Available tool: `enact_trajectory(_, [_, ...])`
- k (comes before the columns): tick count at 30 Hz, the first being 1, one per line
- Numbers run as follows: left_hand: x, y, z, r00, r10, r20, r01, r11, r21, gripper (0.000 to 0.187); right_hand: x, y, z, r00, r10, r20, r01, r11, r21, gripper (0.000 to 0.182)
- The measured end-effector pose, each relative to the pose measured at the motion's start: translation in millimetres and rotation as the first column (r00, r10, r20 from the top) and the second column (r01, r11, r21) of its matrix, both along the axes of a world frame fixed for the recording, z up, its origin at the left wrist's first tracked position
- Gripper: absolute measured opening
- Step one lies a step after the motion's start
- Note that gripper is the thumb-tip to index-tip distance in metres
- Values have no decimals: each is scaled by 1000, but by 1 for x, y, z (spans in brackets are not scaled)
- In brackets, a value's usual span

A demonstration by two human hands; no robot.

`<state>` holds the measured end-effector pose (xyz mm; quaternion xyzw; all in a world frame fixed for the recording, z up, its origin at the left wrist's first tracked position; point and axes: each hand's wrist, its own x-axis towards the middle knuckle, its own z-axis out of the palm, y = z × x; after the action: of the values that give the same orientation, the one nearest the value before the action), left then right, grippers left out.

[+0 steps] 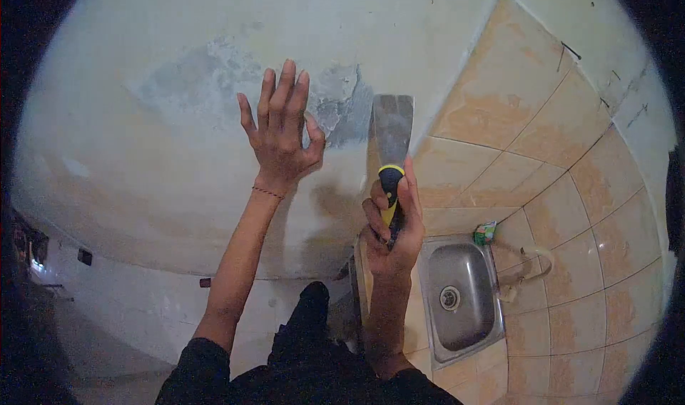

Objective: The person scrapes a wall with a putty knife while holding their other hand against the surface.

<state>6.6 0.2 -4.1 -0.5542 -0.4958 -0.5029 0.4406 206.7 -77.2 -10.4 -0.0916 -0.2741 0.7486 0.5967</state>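
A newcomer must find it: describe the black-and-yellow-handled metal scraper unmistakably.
Find the big pale painted wall, then its rough grey peeling patch. Just right of that in the picture, the person's bare right hand holds the scraper, broad metal blade uppermost. Its black-and-yellow handle sets it apart from the orange-beige tiles nearby.

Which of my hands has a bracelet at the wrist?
Your left hand, raised in front of the wall: a thin dark bracelet circles its wrist. The right hand, which grips the scraper, shows no bracelet.
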Motion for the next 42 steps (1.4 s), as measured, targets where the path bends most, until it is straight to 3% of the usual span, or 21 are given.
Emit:
enact_trajectory(10, [1, 2, -1, 1000, 3, 12, -3, 1000, 22, 66, 1, 0, 4, 996, -38, 75, 38, 999, 2, 57])
enact_trajectory(24, [1, 4, -1, 999, -32, 13, 32, 999, 41, 68, 0, -4, 4, 1000, -1, 28, 2, 999, -32, 58])
enact_trajectory(30, [2, 0, 0, 1000, -6, -2, 6, 1000, -1, 65, -4, -2, 12, 1000, -15, 15, 15, 999, 29, 61])
enact_trajectory(42, [-1, 1, 0, 1000, -19, -4, 19, 1000, 12, 67, -5, -5, 10, 996, -48, 72, 49, 999, 1, 61])
